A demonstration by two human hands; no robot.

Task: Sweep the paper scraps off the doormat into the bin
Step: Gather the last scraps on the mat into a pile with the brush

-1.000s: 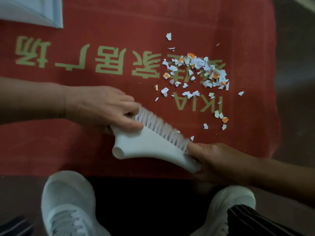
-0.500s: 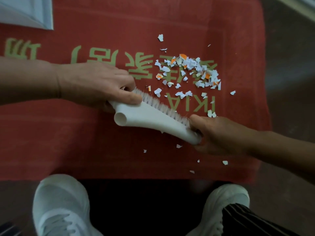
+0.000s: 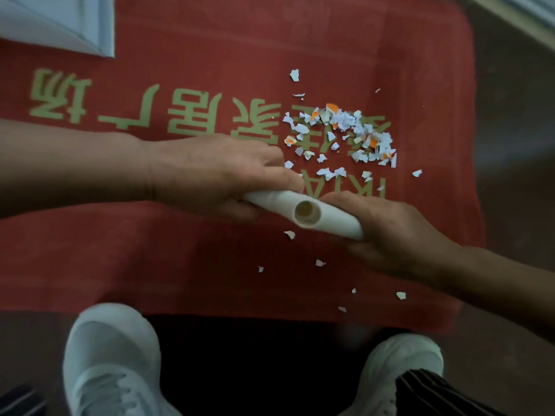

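Observation:
A red doormat (image 3: 180, 265) with green lettering covers the floor in front of me. A pile of white and orange paper scraps (image 3: 342, 136) lies right of its centre, and a few stray scraps (image 3: 319, 262) sit nearer my feet. I hold a white brush head (image 3: 306, 213) in both hands, its round handle socket turned up toward me and its bristles hidden underneath. My left hand (image 3: 216, 175) grips its left end and my right hand (image 3: 390, 229) grips its right end, just below the pile.
A pale blue-white object (image 3: 60, 22), perhaps the bin or dustpan, lies at the mat's far left corner. My two white shoes (image 3: 111, 361) stand at the mat's near edge. Dark floor (image 3: 516, 145) borders the mat on the right.
The brush has moved away from me toward the pile and rolled over, so its socket now faces up and the bristles are out of sight. Stray scraps now lie behind it.

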